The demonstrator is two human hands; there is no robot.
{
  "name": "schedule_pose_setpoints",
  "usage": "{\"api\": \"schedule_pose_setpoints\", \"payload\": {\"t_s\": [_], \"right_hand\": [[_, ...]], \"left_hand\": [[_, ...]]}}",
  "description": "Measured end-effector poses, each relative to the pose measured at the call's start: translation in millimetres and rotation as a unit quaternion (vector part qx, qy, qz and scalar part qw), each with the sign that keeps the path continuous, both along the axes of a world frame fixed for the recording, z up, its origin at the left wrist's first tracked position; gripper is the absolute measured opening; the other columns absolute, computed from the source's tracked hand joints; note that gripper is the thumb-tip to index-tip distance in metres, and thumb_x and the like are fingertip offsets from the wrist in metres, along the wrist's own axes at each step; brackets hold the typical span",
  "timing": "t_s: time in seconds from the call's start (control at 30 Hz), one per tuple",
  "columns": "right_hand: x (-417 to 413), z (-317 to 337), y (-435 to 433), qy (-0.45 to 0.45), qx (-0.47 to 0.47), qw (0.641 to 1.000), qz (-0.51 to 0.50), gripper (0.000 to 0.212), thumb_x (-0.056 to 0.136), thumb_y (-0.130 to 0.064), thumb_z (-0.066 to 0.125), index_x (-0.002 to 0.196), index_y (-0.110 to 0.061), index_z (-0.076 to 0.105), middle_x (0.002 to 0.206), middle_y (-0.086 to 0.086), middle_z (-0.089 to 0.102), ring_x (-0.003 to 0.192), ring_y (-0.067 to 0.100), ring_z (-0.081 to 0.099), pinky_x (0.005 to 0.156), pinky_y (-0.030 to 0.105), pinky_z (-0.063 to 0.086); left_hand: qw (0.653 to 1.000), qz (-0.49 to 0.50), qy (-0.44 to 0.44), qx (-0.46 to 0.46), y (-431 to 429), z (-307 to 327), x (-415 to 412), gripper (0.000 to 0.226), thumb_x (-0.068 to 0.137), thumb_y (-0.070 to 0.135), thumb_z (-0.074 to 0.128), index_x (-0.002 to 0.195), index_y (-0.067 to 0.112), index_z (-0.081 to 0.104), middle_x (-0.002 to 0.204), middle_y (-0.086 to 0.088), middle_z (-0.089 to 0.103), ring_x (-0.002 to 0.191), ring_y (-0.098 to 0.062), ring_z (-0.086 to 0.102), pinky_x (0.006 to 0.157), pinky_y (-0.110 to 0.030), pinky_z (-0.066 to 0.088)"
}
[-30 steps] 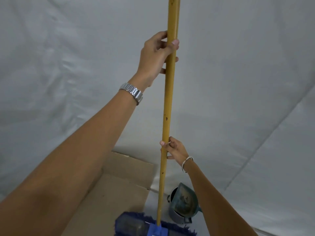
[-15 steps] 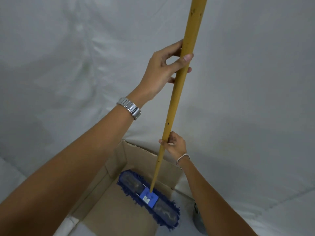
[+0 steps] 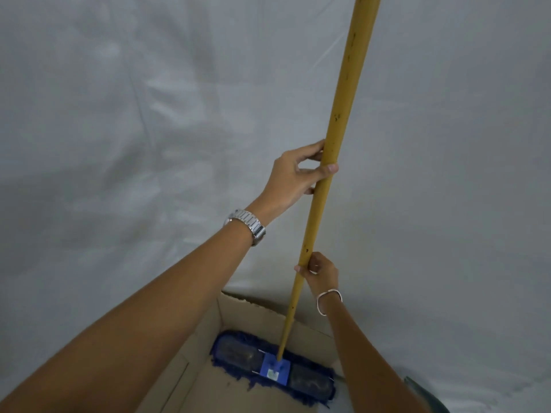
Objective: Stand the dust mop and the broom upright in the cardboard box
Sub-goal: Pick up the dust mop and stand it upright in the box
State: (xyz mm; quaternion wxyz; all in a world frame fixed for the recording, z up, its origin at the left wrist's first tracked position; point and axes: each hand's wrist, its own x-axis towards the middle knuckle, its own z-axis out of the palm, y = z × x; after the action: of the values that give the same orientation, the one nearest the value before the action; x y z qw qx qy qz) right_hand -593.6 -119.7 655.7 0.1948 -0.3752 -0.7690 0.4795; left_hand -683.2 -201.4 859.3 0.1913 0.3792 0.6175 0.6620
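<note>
Left hand [image 3: 293, 174] loosely curled round the yellow handle [image 3: 343, 114], upper grip. Mop head [image 3: 272, 365] down inside the cardboard box [image 3: 238, 315], against far wall. Right hand [image 3: 320, 271] pinches handle lower. Placing step; next, probably steady, release. Broom unseen.

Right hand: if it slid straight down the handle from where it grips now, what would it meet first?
Likely the blue bracket on the dust mop head inside the cardboard box; the handle below the right hand looks bare.
</note>
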Motion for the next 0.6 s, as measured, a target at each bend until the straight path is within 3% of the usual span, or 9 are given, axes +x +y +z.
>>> {"api": "schedule_pose_setpoints", "payload": {"t_s": [0.07,0.17,0.3,0.43,0.53,0.6], "right_hand": [[-14,-5,3,0.016,-0.006,1.0,-0.025,0.016,0.07,-0.008,0.074,0.078,-0.015,0.062,0.065,-0.005,0.057,0.065,0.017,0.057,0.064,0.024,0.048],[-36,-11,11,0.027,-0.018,0.998,-0.052,0.019,0.072,-0.005,0.071,0.09,-0.008,0.064,0.066,-0.007,0.058,0.062,0.007,0.056,0.072,0.026,0.051],[-52,-14,23,0.032,-0.042,0.996,-0.072,0.021,0.075,-0.003,0.068,0.095,-0.006,0.062,0.082,0.005,0.063,0.074,0.022,0.059,0.077,0.032,0.052],[-56,-15,32,0.016,-0.04,0.995,-0.091,0.019,0.079,-0.005,0.065,0.097,-0.007,0.06,0.086,0.008,0.064,0.072,0.022,0.058,0.069,0.027,0.048],[-54,-14,39,-0.022,-0.021,0.995,-0.091,0.019,0.082,-0.01,0.061,0.101,-0.007,0.057,0.094,0.01,0.067,0.071,0.02,0.055,0.066,0.024,0.045],[-50,-10,45,-0.042,-0.018,0.995,-0.085,0.021,0.084,-0.012,0.059,0.105,-0.009,0.057,0.101,0.012,0.068,0.073,0.019,0.055,0.067,0.024,0.044]], "left_hand": [[1.0,0.01,-0.009,0.006,8,-11,-17,0.05,0.082,0.01,0.068,0.129,0.008,0.053,0.109,-0.006,0.061,0.086,-0.023,0.068,0.069,-0.036,0.062],[1.0,0.026,-0.008,0.012,25,-16,-40,0.052,0.08,0.011,0.071,0.128,0.009,0.053,0.108,-0.005,0.064,0.085,-0.024,0.069,0.07,-0.039,0.062],[0.999,0.043,-0.016,0.01,45,-22,-54,0.051,0.075,0.01,0.075,0.123,0.007,0.058,0.12,-0.01,0.066,0.08,-0.016,0.07,0.061,-0.028,0.061],[0.998,0.066,-0.019,0.011,59,-38,-51,0.045,0.074,0.007,0.075,0.117,0.007,0.063,0.114,-0.011,0.069,0.074,-0.009,0.069,0.059,-0.02,0.059],[0.996,0.08,-0.025,0.017,67,-50,-42,0.039,0.074,0.001,0.074,0.112,0.005,0.066,0.108,-0.014,0.071,0.073,-0.01,0.07,0.062,-0.023,0.06],[0.995,0.092,-0.024,0.02,71,-55,-35,0.037,0.074,-0.002,0.072,0.111,0.003,0.066,0.106,-0.015,0.071,0.082,-0.017,0.071,0.073,-0.033,0.061]]}}
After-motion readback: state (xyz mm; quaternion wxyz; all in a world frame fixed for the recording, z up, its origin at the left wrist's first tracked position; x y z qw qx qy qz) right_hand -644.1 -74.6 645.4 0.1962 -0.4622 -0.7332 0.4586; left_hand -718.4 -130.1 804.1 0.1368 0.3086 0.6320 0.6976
